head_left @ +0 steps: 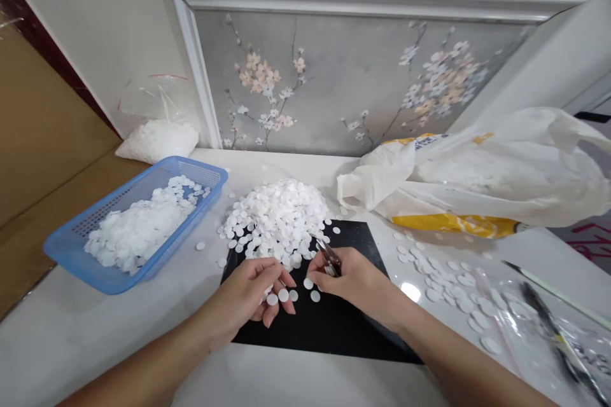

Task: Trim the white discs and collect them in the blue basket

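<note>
A heap of small white discs (281, 213) lies on the table and over the back of a black mat (324, 331). My left hand (262, 289) is at the mat's left side, fingers curled round several white discs, some showing at the fingertips. My right hand (341, 270) is right of it, closed on metal tweezers (328, 253) whose tips point toward the heap. One disc touches or lies right beside my right fingertips. A few loose discs (315, 296) lie on the mat between my hands.
A blue basket (114, 289) with white discs stands at left, a clear bag of white pieces (160, 140) behind it. A white plastic bag (491, 178) lies at back right. More discs (453, 286), a clear bag (520, 331) and a black pen-like tool (544, 308) are at right.
</note>
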A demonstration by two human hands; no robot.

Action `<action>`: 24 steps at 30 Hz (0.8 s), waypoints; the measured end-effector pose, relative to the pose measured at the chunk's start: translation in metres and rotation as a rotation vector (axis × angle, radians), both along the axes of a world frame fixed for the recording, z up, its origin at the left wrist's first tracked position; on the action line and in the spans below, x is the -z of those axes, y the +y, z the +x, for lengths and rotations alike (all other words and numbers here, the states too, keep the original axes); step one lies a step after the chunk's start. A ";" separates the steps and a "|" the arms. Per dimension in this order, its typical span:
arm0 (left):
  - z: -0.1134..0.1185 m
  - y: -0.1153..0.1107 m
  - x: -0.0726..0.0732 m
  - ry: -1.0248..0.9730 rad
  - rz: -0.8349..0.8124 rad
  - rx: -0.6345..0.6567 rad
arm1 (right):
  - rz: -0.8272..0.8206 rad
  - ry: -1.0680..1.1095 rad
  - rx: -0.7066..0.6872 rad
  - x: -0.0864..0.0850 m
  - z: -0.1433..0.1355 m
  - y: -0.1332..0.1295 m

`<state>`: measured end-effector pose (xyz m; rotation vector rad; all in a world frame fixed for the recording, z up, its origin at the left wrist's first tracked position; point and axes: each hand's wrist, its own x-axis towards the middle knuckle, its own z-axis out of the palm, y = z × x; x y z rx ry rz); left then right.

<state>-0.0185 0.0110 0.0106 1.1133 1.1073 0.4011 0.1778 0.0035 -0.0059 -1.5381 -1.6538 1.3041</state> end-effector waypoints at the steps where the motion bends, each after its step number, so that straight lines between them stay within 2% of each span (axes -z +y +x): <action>1: 0.000 0.000 0.000 -0.003 0.000 -0.001 | -0.016 0.025 -0.007 -0.001 0.000 0.000; 10: 0.002 -0.002 0.000 0.018 0.006 0.039 | -0.083 0.115 -0.015 -0.005 -0.003 -0.004; 19: 0.003 -0.007 0.010 -0.045 0.004 0.108 | -0.020 0.101 -0.003 -0.010 -0.016 -0.011; 22: 0.003 -0.007 0.006 -0.069 0.028 0.110 | -0.037 0.201 0.001 -0.012 -0.021 -0.012; 24: -0.001 -0.003 -0.004 -0.097 0.060 0.062 | -0.095 0.319 0.031 -0.016 -0.024 -0.007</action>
